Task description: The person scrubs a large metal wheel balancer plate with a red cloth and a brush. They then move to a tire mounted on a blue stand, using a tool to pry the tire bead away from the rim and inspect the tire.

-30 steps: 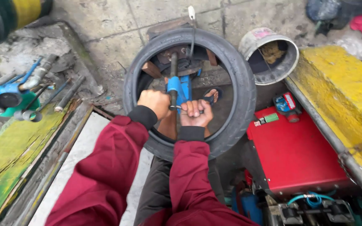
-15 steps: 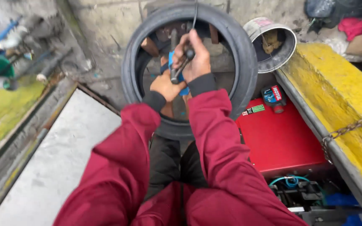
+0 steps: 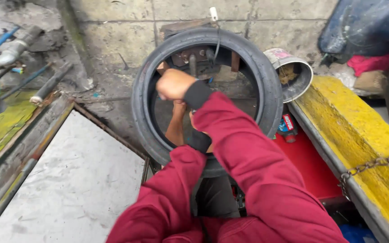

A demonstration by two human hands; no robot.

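A black tyre (image 3: 273, 96) stands upright on the ground against a concrete wall. Both my hands are inside its ring. My right hand (image 3: 173, 84), in a dark red sleeve with a black cuff, is clenched in a fist near the top of the opening, just below a dark metal rod (image 3: 193, 65). Nothing shows inside the fist. My left hand (image 3: 176, 127) is lower in the ring, mostly hidden behind my right forearm, so its fingers cannot be made out. A wooden and metal frame (image 3: 181, 57) shows behind the tyre.
An open tin can (image 3: 293, 72) leans right of the tyre above a red box (image 3: 305, 164). A yellow beam (image 3: 361, 144) with a chain runs along the right. A grey slab (image 3: 68, 180) lies at the left, with pipes and rods (image 3: 12, 51) beyond.
The view has closed in on the tyre. My right hand rose from the blue-handled tool to the upper part of the ring; that tool is no longer visible. My left hand dropped lower.
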